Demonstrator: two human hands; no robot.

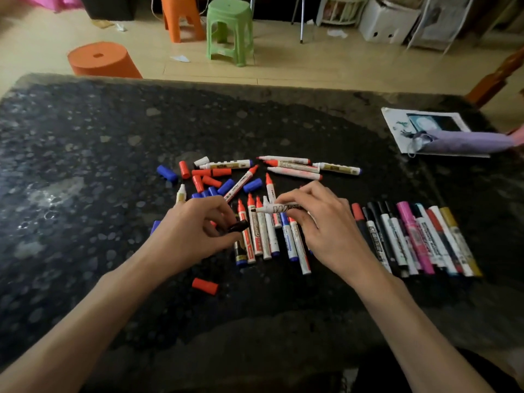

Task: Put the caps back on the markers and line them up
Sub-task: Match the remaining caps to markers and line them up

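Black cap pinched in my left grip, marker clamped in my right grip above the bench, nib facing the cap, just apart. Capping step: next, I reckon, align, push home, join the row.

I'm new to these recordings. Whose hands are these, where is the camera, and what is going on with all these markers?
There is no machine here: a person works with bare hands, and the single picture comes from a camera worn on their head, looking down at a dark stone table. The left hand pinches a black cap; the right hand holds a white marker, its bare tip pointing at that cap. To the right lies a neat row of capped markers. Behind the hands, loose red and blue caps and uncapped markers lie scattered.
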